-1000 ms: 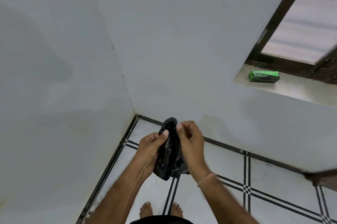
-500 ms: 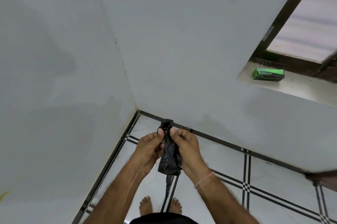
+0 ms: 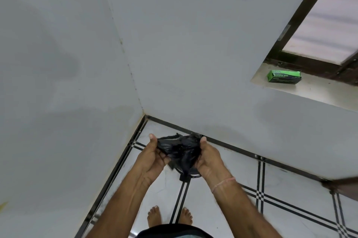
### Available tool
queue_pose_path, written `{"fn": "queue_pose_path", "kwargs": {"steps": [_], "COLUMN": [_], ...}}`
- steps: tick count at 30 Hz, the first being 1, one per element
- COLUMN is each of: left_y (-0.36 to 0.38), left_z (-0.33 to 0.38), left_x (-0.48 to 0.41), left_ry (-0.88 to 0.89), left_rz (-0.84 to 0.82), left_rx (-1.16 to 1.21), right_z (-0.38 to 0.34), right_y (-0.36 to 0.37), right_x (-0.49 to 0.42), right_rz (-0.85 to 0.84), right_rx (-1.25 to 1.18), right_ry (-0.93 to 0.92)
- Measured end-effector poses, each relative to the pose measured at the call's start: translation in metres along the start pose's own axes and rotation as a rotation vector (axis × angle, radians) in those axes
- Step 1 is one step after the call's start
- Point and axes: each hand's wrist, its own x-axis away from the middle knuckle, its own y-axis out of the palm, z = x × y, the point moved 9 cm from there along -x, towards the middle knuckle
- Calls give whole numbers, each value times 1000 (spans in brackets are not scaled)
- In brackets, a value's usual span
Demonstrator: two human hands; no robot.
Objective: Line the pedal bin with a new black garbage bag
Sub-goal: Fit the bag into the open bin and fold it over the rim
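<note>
Fingers of both hands pinch a crumpled black garbage bag [image 3: 179, 149], held in the air at about waist level above the tiled floor [image 3: 290, 189]. Taking the bag as landmark and reading left to right: the left hand [image 3: 153, 157] closes on the bag's left end, thumb on top of the film and the other fingers curled beneath it; the bunched film spans the gap between the hands; the right hand [image 3: 208, 157] closes on the bag's right end in the same manner, thumb tip at the upper right corner. The bag's long axis runs roughly level from one hand to the other, so both hands are equally near it and each already touches it. A loose tail of film hangs below the bag's middle, toward the floor.

Well above and to the right of the bag, a green garbage-bag box [image 3: 283, 76] lies on the window sill [image 3: 317, 92]. Directly below the bag, the person's bare feet [image 3: 169, 216] stand on the floor. No pedal bin is visible.

Judgement: the step in hand is opening out the folded bag, an early stage of the task. The coming move turns on the hand-to-hand axis, since drawing the hands apart along it would spread the film. Finding and parting the mouth edges would probably follow. Thin film may cling to itself.
</note>
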Motion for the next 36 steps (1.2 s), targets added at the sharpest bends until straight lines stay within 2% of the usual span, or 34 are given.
{"fn": "queue_pose_path", "kwargs": {"steps": [3, 5, 7, 11, 14, 17, 20, 21, 23, 25, 27, 29, 30, 33, 36], "left_y": [-11, -20, -22, -18, -26, -30, -37, -40, -46, -49, -50, -55, -56, -60, -61], "left_z": [1, 3, 1, -2, -3, 7, 25, 30, 37, 36, 28, 19, 14, 11, 19], "left_x": [-6, -7, -8, -1, -4, -15, -30, -34, -38, -39, -38, -38, -37, -32, -28], "left_ry": [-54, -63, -70, -74, -109, -131, -134, -135, -133, -143, -178, -198, -198, -141, -55], "left_rz": [83, 122, 68, -143, -201, -139, -28, 21, 135, 191, 182, 161, 146, 105, 40], "left_rx": [128, 109, -75, -580, -767, -727, -508, -423, -285, -141, -2, 85, 93, 104, 152], "right_z": [-2, -7, -9, -22, -37, -39, -43, -42, -31, -23, -32, -52, -59, -66, -72], "right_y": [-11, -16, -17, -17, -20, -14, 1, 7, 18, 26, 27, 22, 17, 0, -19], "right_x": [-9, -15, -19, -32, -35, -29, -12, -7, -3, 3, 2, -8, -15, -35, -46], "right_rz": [36, 54, 58, 7, -3, -88, -267, -346, -517, -687, -729, -630, -558, -383, -281], "right_rx": [-52, -60, -47, -72, 15, 304, 728, 837, 974, 874, 507, 158, 61, -56, -116], "right_ry": [32, 28, 20, 10, -31, -157, -391, -425, -372, -246, -128, -102, -107, -130, -154]}}
